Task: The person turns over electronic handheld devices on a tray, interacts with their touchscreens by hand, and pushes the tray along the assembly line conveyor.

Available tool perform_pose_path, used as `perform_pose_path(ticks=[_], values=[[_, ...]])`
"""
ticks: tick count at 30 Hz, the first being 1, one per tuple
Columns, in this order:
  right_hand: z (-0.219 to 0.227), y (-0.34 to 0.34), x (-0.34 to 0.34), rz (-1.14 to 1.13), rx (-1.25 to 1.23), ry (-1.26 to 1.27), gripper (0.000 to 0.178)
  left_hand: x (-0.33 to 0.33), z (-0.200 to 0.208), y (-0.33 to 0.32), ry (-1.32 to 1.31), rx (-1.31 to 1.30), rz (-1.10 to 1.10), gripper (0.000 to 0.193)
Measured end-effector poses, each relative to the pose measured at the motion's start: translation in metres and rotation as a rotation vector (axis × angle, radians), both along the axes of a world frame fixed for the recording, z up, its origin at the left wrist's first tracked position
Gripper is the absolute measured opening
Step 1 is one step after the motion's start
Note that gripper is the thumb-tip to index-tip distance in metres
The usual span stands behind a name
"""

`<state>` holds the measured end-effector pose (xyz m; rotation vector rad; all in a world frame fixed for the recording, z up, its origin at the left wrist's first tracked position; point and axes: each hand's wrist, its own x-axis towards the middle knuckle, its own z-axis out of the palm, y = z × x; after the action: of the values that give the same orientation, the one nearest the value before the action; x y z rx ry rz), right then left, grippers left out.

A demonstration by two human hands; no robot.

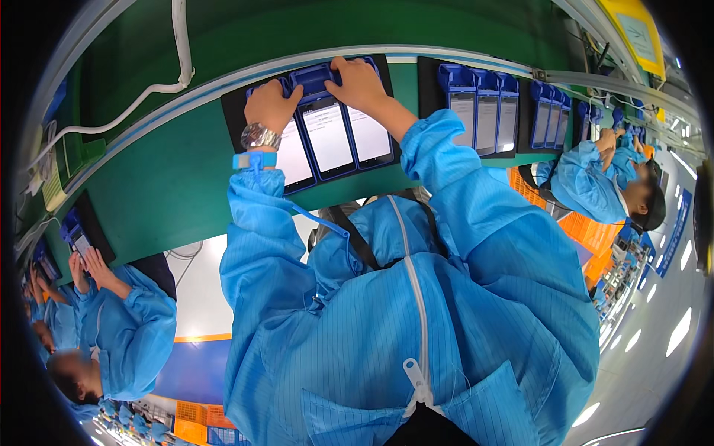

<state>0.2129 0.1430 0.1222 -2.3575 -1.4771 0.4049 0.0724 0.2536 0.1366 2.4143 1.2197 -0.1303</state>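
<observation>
Nearest, the wearer's blue smock is filling the lower view, and a blue cord is trailing from the blue wrist strap, which is sitting beside a metal watch, probably for grounding.

Beyond, three handheld devices are lying side by side on a black mat on the green bench, their lit screens facing up, likely so all can be read at a glance. The left hand is curling over the top of the left device, its thumb pointing toward the blue head of the middle device. The right hand is resting at that head's right end, thumb and forefinger partly spread; whether either hand is gripping or merely steadying, I cannot tell. Both are hiding parts of the outer heads, including that of the right device.

Just behind, a pale rail is bounding the work area, and a white cable is hanging at left. To the right, another device row is lying on its own mat. Farther off, co-workers are sitting on the left and right, with orange crates standing near the latter.
</observation>
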Motion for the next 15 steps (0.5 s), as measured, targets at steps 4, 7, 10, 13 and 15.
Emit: perform_pose_path(ticks=[4,7,10,13,15], values=[[0.011,0.003,0.001,0.007,-0.137,0.019,0.035,-0.012,-0.003,0.003,-0.307,-0.033,-0.025,0.032],[0.008,0.012,-0.003,0.046,-0.06,-0.159,0.04,-0.005,-0.015,0.005,-0.461,0.281,-0.204,0.042],[-0.014,0.016,-0.002,0.193,-0.042,-0.168,0.04,0.008,-0.027,0.003,-0.291,0.07,-0.272,0.037],[-0.025,0.015,-0.006,0.165,0.009,-0.142,0.039,0.009,-0.041,-0.001,-0.359,0.164,-0.297,0.032],[-0.025,0.016,-0.004,0.158,0.002,-0.117,0.038,0.008,-0.044,0.0,-0.39,0.154,-0.277,0.032]])
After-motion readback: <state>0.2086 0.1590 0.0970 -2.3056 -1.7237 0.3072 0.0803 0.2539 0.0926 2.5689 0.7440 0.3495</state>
